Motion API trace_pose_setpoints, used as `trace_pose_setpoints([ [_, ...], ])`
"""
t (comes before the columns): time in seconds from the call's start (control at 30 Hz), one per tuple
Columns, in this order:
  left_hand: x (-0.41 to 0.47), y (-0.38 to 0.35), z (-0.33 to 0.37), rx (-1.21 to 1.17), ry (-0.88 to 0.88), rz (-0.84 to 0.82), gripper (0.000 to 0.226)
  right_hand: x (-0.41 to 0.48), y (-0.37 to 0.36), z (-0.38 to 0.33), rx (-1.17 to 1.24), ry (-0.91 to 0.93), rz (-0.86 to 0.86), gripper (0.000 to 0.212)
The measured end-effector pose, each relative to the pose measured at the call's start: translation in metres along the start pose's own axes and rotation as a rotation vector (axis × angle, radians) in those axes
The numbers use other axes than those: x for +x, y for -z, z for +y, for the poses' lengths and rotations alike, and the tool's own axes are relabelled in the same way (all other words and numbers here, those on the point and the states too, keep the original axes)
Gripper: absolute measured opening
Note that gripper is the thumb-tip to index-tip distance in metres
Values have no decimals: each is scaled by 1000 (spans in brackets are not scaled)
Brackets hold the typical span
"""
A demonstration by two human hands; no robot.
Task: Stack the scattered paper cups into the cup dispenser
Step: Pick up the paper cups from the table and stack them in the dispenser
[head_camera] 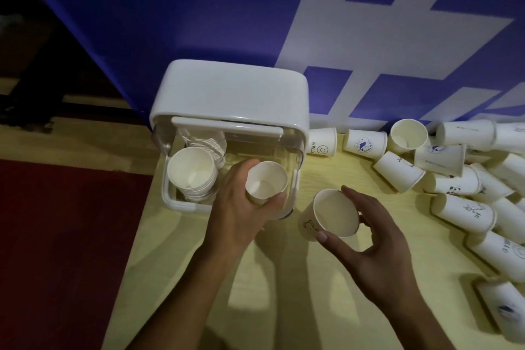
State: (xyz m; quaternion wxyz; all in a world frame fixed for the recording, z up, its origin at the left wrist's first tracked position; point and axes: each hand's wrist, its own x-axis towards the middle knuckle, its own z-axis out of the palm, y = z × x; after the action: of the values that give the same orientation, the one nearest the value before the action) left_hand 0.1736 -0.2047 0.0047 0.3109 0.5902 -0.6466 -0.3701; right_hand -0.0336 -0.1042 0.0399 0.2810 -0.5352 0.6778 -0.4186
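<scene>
Standing on the worktop, the dispenser holds a stack in its open tray. Loose cups lie to its right. The left hand clamps its fingers round a cup over the tray; the right hand grips a second cup just right of the dispenser.

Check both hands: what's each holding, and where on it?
Left hand grips a paper cup round its side, over the dispenser. Right hand holds a second cup near its rim, thumb opposite fingers.
</scene>
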Motion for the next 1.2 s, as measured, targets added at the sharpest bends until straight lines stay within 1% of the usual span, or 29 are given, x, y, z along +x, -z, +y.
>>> trace_pose_setpoints([
  [0.13, 1, -5, -11, 28, 50, -38, 70, 1, -1, 0, -4, 6, -5, 76],
  [0.27, 1, -8, -21, 63, 116, -74, 79, 3, -2, -1, 8, 9, -5, 75],
  [0.47, 1, -3, -21, 46, 123, -130, 87, 9, -10, -10, 30, 42, 14, 74],
  [0.53, -5, 3, -18, -14, 103, -92, 78, 15, -16, -17, 38, 64, 32, 73],
  [0.63, -16, 14, -4, -232, 59, 30, 60, 27, -33, -27, 53, 111, 37, 75],
  [0.7, -17, 18, 6, -408, 65, 50, 54, 33, -49, -31, 65, 144, 22, 77],
  [0.77, -13, 18, 12, -490, 55, 38, 52, 36, -63, -33, 59, 168, -2, 77],
  [0.9, -5, 13, 11, -441, 52, 20, 42, 42, -82, -29, 26, 168, -42, 72],
  [1.03, -2, 5, -4, -421, 128, 20, 38, 47, -92, -19, -4, 196, -82, 70],
  [1.1, -2, 2, -11, -417, 167, 15, 37, 48, -95, -12, -40, 201, -118, 72],
  [1.2, -1, 0, -18, -323, 175, -18, 36, 49, -100, -1, -116, 179, -149, 78],
])
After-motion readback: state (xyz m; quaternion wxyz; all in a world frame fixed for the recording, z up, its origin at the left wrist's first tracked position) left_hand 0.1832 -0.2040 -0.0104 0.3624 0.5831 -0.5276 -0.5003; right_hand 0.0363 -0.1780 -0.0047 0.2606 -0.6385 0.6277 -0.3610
